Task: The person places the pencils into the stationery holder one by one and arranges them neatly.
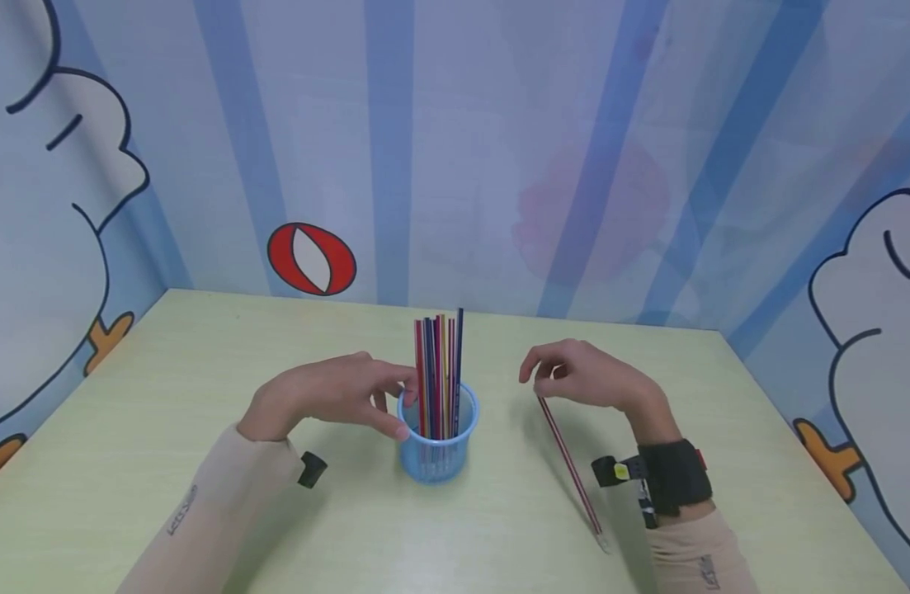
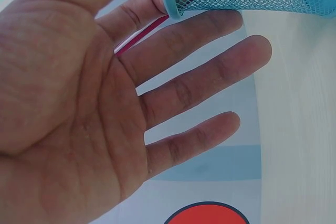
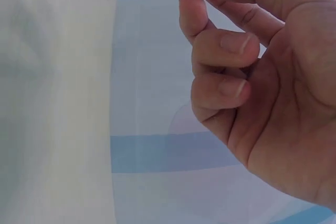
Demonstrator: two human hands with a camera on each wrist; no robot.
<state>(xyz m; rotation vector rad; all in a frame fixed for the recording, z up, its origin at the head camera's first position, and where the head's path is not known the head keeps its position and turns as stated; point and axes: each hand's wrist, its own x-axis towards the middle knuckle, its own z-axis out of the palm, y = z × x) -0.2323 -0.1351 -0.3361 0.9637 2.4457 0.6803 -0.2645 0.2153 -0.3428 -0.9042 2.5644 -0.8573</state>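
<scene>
A light blue mesh cup point(image 1: 434, 464) stands upright on the table with several red, dark blue and yellow pencils point(image 1: 440, 375) in it. At its left side my left hand point(image 1: 341, 392) holds the rim between thumb and index finger. The index fingertip passes inside the cup; the other three fingers point(image 2: 202, 80) stretch out straight in the left wrist view. To the right of the cup, my right hand point(image 1: 591, 375) pinches the upper end of a dark red pencil point(image 1: 569, 466). That pencil slants down toward me, its pale end lowest. The remaining right fingers point(image 3: 223, 90) curl toward the palm.
Both hands are over a pale yellow-green table point(image 1: 202, 346). A striped blue cloth backdrop point(image 1: 462, 165) rises behind its far edge, with cartoon figures printed at both sides. A strap with a small camera point(image 1: 673, 478) is on the right wrist.
</scene>
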